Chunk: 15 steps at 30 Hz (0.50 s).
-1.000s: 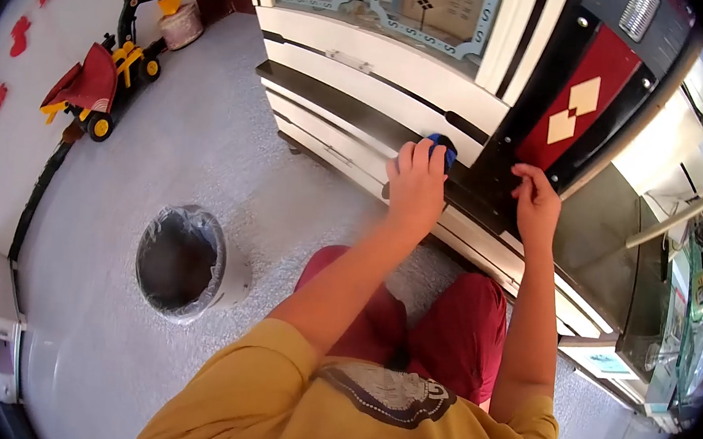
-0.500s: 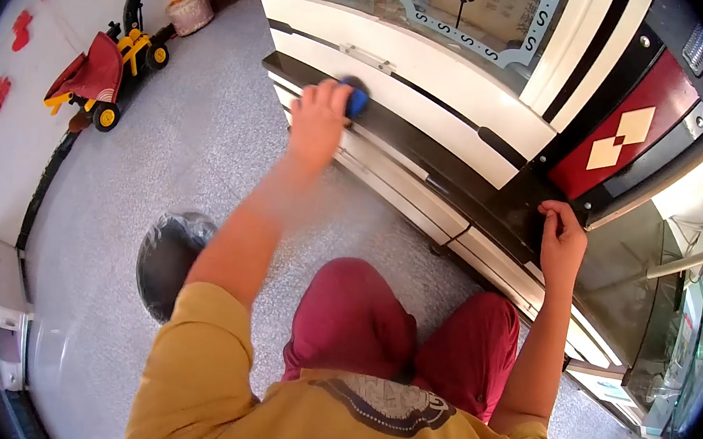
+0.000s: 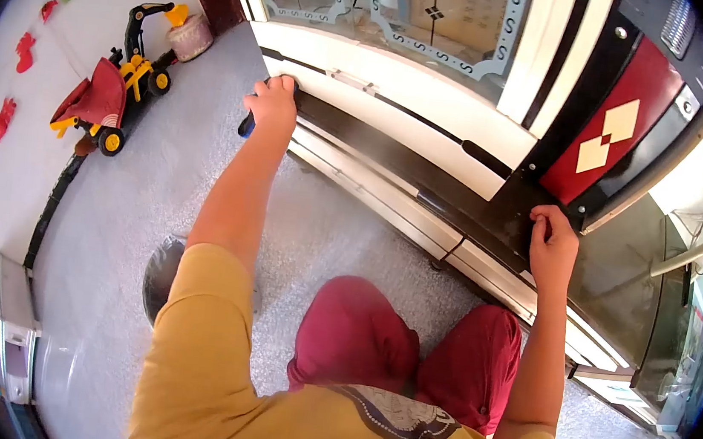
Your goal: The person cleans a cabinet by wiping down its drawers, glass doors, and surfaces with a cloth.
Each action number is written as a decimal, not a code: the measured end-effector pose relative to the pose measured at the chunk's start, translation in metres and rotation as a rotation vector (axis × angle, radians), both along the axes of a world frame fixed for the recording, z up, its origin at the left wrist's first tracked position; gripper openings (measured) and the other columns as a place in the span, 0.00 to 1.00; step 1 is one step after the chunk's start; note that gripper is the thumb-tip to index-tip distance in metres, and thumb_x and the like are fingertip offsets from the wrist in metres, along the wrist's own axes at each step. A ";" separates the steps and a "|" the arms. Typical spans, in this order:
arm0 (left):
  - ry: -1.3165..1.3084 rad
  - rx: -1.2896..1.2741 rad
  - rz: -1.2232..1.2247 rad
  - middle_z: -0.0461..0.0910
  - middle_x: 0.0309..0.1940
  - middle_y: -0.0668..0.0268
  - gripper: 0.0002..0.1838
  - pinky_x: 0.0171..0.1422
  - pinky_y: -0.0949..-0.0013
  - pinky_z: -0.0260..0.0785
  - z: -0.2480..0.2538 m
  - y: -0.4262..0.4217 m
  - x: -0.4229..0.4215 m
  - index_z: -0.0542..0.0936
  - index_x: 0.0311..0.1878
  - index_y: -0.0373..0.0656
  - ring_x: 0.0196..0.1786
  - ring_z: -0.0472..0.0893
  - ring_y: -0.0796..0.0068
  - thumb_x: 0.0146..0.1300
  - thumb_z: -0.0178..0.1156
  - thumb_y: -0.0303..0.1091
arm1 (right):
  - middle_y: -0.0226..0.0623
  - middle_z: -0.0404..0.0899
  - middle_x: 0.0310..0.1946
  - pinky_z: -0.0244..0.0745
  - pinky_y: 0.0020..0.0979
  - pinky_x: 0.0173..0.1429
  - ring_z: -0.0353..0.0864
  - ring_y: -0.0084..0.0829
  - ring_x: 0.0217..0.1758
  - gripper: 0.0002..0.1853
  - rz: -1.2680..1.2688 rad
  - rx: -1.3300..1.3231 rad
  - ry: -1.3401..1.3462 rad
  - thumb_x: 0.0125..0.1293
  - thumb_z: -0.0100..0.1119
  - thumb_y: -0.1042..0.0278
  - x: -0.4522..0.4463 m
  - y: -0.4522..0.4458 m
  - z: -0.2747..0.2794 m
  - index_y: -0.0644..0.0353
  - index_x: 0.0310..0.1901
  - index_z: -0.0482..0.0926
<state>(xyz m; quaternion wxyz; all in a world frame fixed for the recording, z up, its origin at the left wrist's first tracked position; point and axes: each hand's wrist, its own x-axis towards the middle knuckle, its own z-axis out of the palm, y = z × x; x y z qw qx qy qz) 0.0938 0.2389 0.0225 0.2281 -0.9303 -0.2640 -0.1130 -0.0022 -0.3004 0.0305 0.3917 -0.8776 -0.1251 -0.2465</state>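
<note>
1. Since the earlier frame, the left hand (image 3: 274,104) has slid along the ledge (image 3: 367,148) and taken the blue-black thing (image 3: 247,127) with it, from partway along to the far left end.
2. The left hand's fingers are bent over the blue-black thing and closed on it; only its edges show past the hand, so its kind cannot be told. It is at the ledge's left end, partly jutting past it.
3. The right hand (image 3: 554,245) stays by the ledge's other end, fingers loosely curled. Nothing shows in it, but I cannot tell whether it pinches something small, or whether it touches the ledge.
4. The window (image 3: 432,26) above the drawer (image 3: 399,96) has a pale blue border bearing the letter "S" over and over, with dots between.
5. Behind the glass, a brown box (image 3: 467,13) carries dark print too small to read.
6. The red panel (image 3: 610,127) shows two cream diamonds around a small dark and red centre, with no readable words.
7. On the wall at left, red characters (image 3: 4,119) run at a slant; I cannot read them surely.
8. The toy digger (image 3: 94,102) stands by that wall, with no legible brand.
9. The bin (image 3: 161,277) is partly hidden behind the left arm.
10. The shirt (image 3: 202,332) has a dark and pale print, its lettering unreadable.
</note>
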 end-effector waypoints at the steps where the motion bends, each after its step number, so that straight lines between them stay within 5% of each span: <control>1: -0.027 -0.032 -0.020 0.75 0.67 0.69 0.21 0.57 0.38 0.77 -0.003 -0.001 0.000 0.69 0.70 0.55 0.67 0.77 0.55 0.76 0.58 0.38 | 0.49 0.86 0.39 0.81 0.39 0.47 0.87 0.48 0.40 0.06 -0.008 -0.007 0.011 0.73 0.58 0.78 -0.002 0.002 0.004 0.63 0.46 0.84; 10: -0.131 0.014 -0.433 0.76 0.54 0.61 0.17 0.48 0.54 0.84 -0.005 -0.159 -0.081 0.72 0.59 0.45 0.55 0.80 0.59 0.71 0.62 0.35 | 0.50 0.86 0.41 0.81 0.42 0.46 0.87 0.52 0.40 0.06 0.014 -0.027 -0.026 0.73 0.58 0.77 -0.004 0.000 0.003 0.61 0.46 0.83; 15: -0.140 -0.172 -0.688 0.73 0.56 0.54 0.30 0.45 0.59 0.82 -0.003 -0.292 -0.136 0.70 0.71 0.36 0.54 0.78 0.59 0.67 0.63 0.32 | 0.48 0.87 0.39 0.81 0.39 0.46 0.88 0.48 0.40 0.06 0.036 -0.005 -0.027 0.74 0.58 0.77 -0.002 -0.008 -0.002 0.61 0.47 0.84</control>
